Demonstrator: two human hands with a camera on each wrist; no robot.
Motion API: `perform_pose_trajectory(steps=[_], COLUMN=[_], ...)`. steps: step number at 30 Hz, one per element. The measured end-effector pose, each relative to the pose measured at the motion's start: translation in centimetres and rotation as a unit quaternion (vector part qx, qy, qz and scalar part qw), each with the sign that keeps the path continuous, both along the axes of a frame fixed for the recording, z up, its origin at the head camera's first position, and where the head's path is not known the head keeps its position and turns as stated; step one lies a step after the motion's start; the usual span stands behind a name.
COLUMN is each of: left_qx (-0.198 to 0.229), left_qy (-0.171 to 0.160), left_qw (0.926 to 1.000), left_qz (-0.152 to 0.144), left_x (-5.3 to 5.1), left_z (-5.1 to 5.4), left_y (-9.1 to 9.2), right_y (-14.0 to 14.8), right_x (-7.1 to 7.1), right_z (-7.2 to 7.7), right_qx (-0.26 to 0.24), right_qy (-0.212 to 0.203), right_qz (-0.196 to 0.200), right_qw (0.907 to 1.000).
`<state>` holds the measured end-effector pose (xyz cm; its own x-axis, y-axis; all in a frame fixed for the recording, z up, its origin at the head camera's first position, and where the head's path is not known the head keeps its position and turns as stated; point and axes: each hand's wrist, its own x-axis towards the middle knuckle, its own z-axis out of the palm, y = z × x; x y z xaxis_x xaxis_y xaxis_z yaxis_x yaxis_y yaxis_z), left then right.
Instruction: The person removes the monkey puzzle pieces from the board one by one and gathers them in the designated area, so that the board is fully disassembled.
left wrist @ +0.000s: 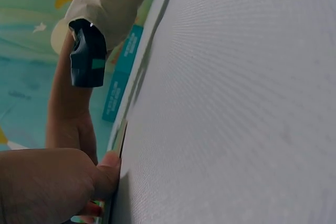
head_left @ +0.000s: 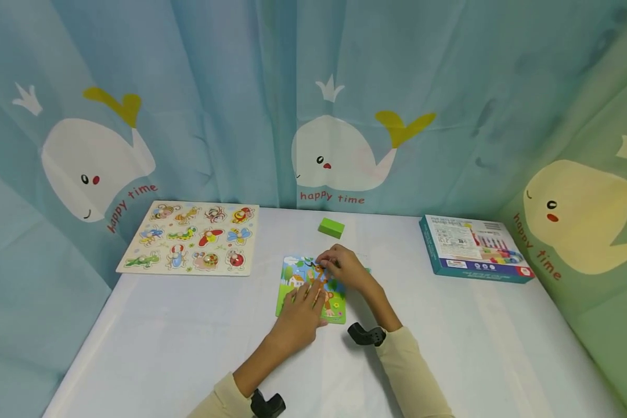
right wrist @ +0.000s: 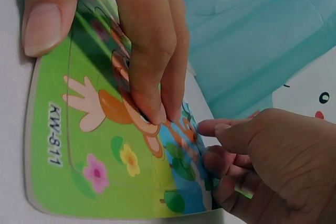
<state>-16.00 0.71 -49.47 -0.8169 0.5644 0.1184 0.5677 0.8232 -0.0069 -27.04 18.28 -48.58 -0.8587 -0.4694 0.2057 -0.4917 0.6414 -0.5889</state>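
On the desk, a puzzle, probably light, stiff, best edge-held, lies under the left hand, fingers extended; right hand, grip unclear.

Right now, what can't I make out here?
Head view: part of the colourful animal-picture board, hidden by the bare left hand.
Head view: fine print on the rectangular teal-and-white box, too small.
Right wrist view: that hand's wrist, cut off by the top edge.
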Motion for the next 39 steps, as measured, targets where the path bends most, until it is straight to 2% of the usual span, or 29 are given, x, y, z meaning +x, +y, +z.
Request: perform_pose_trajectory(steps=[10, 18, 20, 29, 39], left_qx=[0.017, 0.024, 0.023, 0.015, 0.012], left_qy=[0.01, 0.008, 0.006, 0.026, -0.036], left_qw=[0.9998, 0.9996, 0.9996, 0.9995, 0.9992], left_qz=[0.008, 0.014, 0.014, 0.004, -0.013], left_x=[0.0, 0.1, 0.1, 0.1, -0.4], left_z=[-0.3, -0.3, -0.2, -0.6, -0.6], left_y=[0.2, 0.3, 0.3, 0.1, -0.2], right_y=[-0.2, -1.2, -1.4, -1.4, -1.5], right_x=[-0.1, 0.1, 0.1, 0.1, 0.2], right_z=[-0.5, -0.4, -0.2, -0.1, 0.0], right_qx=[0.001, 0.092, 0.101, 0.087, 0.109], right_qy=[0.015, -0.007, -0.011, -0.02, 0.019], right_qz=[-0.012, -0.037, -0.043, -0.041, -0.051], right_qw=[0.9998, 0.995, 0.9939, 0.9952, 0.9926])
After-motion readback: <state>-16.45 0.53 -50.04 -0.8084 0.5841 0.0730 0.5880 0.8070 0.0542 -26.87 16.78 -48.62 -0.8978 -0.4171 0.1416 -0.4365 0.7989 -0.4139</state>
